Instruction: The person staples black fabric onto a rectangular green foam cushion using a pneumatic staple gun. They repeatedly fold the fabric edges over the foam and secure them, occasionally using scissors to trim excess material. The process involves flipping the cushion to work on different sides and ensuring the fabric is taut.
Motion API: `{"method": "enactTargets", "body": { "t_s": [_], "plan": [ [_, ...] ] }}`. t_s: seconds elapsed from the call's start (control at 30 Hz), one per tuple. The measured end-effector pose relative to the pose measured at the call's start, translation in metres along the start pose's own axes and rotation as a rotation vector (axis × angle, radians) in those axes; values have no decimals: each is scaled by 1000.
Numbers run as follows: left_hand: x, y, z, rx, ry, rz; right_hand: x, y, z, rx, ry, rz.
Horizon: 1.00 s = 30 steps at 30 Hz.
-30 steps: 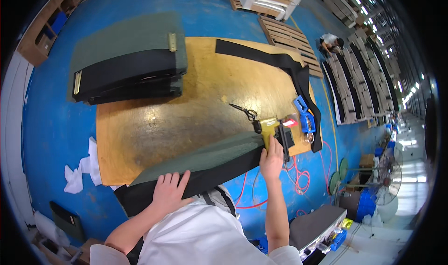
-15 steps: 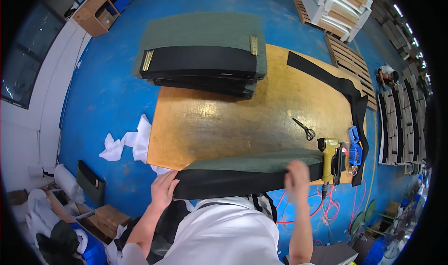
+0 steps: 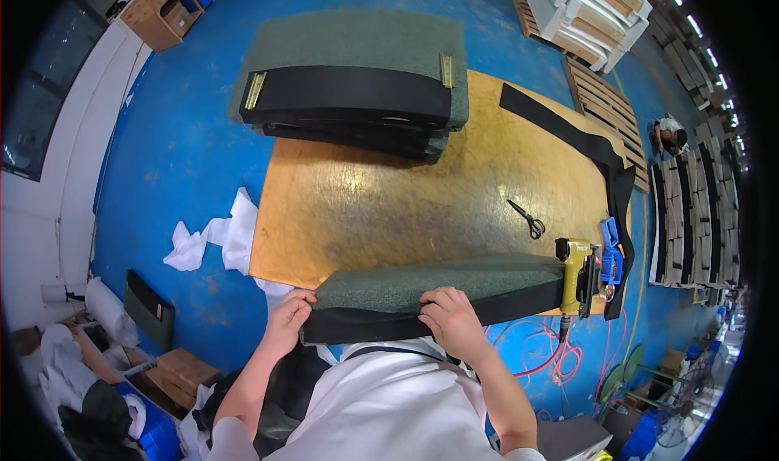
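Observation:
Along the near edge of the table lies a padded panel (image 3: 381, 284) covered in grey-green fabric, with a black fabric band (image 3: 515, 305) along its front side. My left hand (image 3: 286, 325) is closed with thumb and fingers on the band at the panel's left corner. Near the panel's middle, my right hand (image 3: 456, 325) pinches the upper edge of the same band. A yellow pneumatic staple gun (image 3: 574, 276) rests at the panel's right end, its hose hanging off the edge.
A stack of similar panels (image 3: 349, 51) with brass-coloured metal pieces stands at the table's far left. Black scissors (image 3: 529, 219), a long black strip (image 3: 560, 128) and a blue tray (image 3: 612, 254) lie to the right on the wooden table (image 3: 365, 197). Red hoses (image 3: 560, 364) coil on the floor.
My right hand has moved left along the panel, from near the staple gun to the middle, and now pinches the band. My left hand stays at the left corner, its fingers now higher on the edge.

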<state>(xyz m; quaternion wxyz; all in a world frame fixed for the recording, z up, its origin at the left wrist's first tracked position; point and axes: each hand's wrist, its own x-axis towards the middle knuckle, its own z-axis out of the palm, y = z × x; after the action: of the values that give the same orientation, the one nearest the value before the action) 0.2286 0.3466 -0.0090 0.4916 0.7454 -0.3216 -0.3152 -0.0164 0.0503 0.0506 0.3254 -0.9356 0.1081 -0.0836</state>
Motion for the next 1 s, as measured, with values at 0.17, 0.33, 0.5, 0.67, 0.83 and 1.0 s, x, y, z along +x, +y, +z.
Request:
{"method": "enactTargets", "body": {
  "t_s": [0.17, 0.33, 0.5, 0.67, 0.83, 1.0],
  "plan": [
    [6, 49, 13, 661, 46, 470, 8, -4, 9, -81, -32, 48],
    [10, 31, 14, 529, 11, 400, 14, -9, 18, -73, 11, -61],
    [20, 54, 20, 565, -32, 335, 15, -3, 25, -193, -7, 54],
    [25, 46, 28, 650, -92, 433, -5, 24, -1, -40, 80, 54],
    [37, 57, 39, 792, -170, 473, -23, 46, -16, -16, 115, 12],
    [53, 71, 92, 762, -177, 714, -14, 49, -12, -97, 76, -17]
  ]
}}
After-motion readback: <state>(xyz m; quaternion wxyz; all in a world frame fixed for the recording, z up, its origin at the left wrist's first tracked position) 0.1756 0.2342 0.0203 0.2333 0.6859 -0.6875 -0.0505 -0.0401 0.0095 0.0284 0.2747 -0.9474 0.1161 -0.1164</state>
